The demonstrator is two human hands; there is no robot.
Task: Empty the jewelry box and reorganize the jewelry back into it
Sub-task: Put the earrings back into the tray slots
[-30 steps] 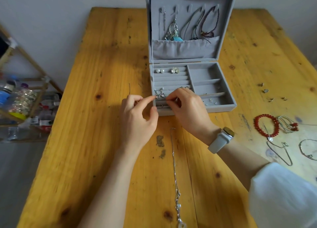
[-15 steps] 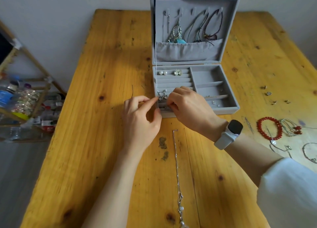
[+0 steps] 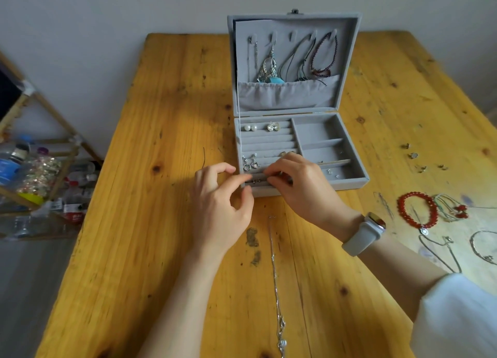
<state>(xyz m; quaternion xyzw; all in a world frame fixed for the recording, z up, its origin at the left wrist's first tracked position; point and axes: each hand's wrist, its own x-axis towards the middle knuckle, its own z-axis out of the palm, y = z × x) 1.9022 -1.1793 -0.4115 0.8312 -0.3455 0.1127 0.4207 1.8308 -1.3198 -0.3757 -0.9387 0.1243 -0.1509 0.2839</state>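
- Both hands are working at the front ring rolls of the open grey jewelry box — the left hand and right hand are pinching a small dark piece.
- A silver chain is lying on the wooden table.
- A red bead bracelet is resting well to the right.

Both forearms reached forward. The left hand had its fingers curled, index fingertip beside the thumb. The right hand lay palm down, fingers bent, fingertips close to the left hand's.
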